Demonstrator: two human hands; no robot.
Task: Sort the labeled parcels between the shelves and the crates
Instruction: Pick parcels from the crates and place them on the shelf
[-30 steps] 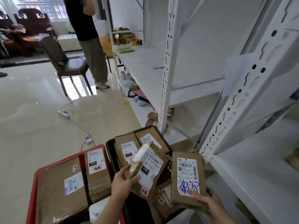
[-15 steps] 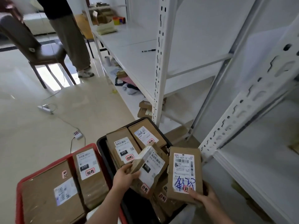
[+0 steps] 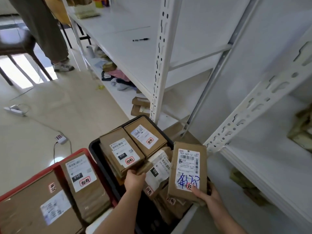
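My right hand grips a brown parcel with a white label and blue handwriting, held upright over the right side of the black crate. My left hand holds the near edge of a tilted parcel with a 010 label inside that crate. Two more labeled boxes lie side by side at the crate's far end. The red crate to the left holds two large brown parcels. White metal shelves rise just beyond and to the right.
A person's legs and a dark chair stand at the far left. A power strip with a cable and a small scanner lie on the tiled floor. A black pen rests on the middle shelf; parcels and bags fill the lower shelf.
My view has tipped downward and closer to the crates. My left hand has lowered the tilted 010 parcel deeper into the black crate. My right hand keeps its parcel.
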